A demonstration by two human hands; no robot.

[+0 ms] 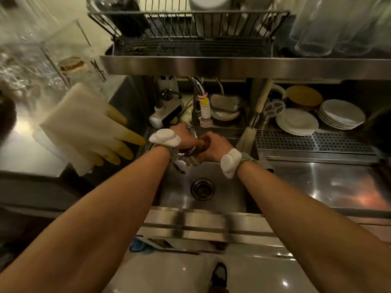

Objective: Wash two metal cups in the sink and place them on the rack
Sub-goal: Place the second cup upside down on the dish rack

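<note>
cup (191, 142): metal, rigid, prob. slick when wet; best gripped round the wall
left hand (186, 137): wrapped round cup
right hand (213, 148): closed at its mouth, contents unclear

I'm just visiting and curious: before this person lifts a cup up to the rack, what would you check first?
1. Left hand grips the shiny round metal cup: ok.
2. Right hand on the cup too: ok.
3. Cup rinsed clean: cannot tell, hands cover it.
4. Second cup located: cannot tell.
5. Free space in the dark wire dish rack overhead: cannot tell, its slots look largely filled.
6. Steel sink basin drain unobstructed: ok.
</note>
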